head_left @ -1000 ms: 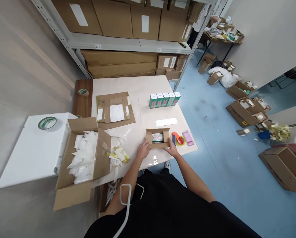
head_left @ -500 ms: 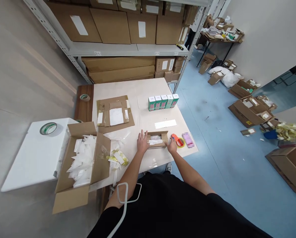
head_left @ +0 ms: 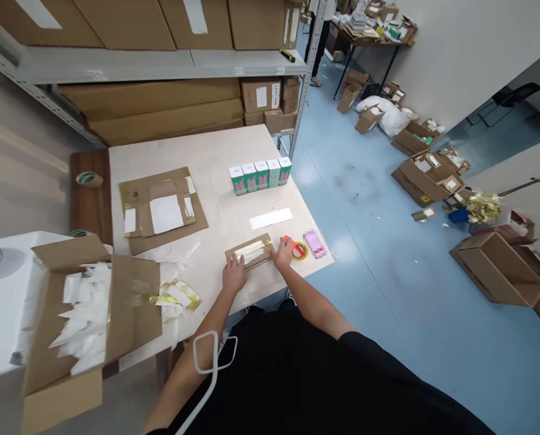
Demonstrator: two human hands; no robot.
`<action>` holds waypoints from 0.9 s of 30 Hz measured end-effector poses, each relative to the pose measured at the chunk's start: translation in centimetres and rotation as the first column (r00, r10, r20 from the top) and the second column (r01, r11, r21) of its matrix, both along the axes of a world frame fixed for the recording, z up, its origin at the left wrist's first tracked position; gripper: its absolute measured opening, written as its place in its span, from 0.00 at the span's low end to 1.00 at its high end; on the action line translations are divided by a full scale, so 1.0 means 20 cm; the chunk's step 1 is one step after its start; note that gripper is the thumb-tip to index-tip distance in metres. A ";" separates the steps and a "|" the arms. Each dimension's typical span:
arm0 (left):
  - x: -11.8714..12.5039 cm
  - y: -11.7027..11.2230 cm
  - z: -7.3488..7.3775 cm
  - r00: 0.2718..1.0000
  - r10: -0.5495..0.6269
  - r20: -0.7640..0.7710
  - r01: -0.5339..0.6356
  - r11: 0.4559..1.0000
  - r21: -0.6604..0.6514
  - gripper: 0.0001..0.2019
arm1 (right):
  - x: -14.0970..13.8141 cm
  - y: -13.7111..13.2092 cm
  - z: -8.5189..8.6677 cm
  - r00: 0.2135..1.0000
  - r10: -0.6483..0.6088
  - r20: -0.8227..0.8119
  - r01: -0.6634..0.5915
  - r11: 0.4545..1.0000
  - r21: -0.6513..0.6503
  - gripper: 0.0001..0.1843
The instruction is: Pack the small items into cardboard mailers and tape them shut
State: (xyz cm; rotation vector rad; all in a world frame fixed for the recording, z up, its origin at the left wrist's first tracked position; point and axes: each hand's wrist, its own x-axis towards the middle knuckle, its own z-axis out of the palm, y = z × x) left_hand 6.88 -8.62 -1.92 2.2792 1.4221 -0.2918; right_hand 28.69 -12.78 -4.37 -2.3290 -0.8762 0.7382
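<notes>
A small cardboard box [head_left: 254, 258] lies near the table's front edge with its top folded down; a white strip and yellowish tape show on it. My left hand [head_left: 234, 275] grips its left front corner, fingers over the top. At the right end, my right hand [head_left: 281, 254] holds the box's edge, its fingertips partly hidden. Just beyond that hand is an orange-and-red tool [head_left: 298, 248], too small to name surely, with a yellow ring around part of it. A blurred pink item [head_left: 315, 243] lies to its right. Behind the box is a white strip [head_left: 270, 218].
Several green-and-white boxes [head_left: 260, 176] stand in a row at the back right. Flattened cardboard [head_left: 192, 222] lies left of them. An open carton [head_left: 64, 386] of white packets stands at the left, beside crumpled yellow-and-white packaging [head_left: 178, 296]. Shelving [head_left: 161, 63] rises behind the table [head_left: 179, 154].
The small box was open with white contents showing; its top is now down. My left hand has shifted to its front corner. The whole view has swung right.
</notes>
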 end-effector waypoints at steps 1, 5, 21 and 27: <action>0.01 -0.01 -0.01 1.000 0.003 -0.028 -0.004 1.000 -0.025 0.36 | 0.01 0.00 0.01 0.999 0.046 0.009 -0.046 0.999 -0.013 0.40; 0.03 0.07 -0.02 0.987 -0.026 -0.160 -0.007 0.979 -0.204 0.41 | 0.12 -0.01 0.02 0.984 0.167 0.065 -0.168 0.985 0.024 0.34; -0.05 0.24 -0.07 0.973 -0.115 -0.200 0.036 0.932 -0.361 0.47 | 0.38 -0.22 -0.26 0.960 0.273 -0.064 -0.278 0.892 -0.358 0.44; 0.00 0.26 -0.03 0.948 -0.166 -0.271 0.018 0.879 -0.477 0.54 | 0.39 -0.13 -0.30 0.977 0.205 -0.059 -0.209 0.862 -0.463 0.32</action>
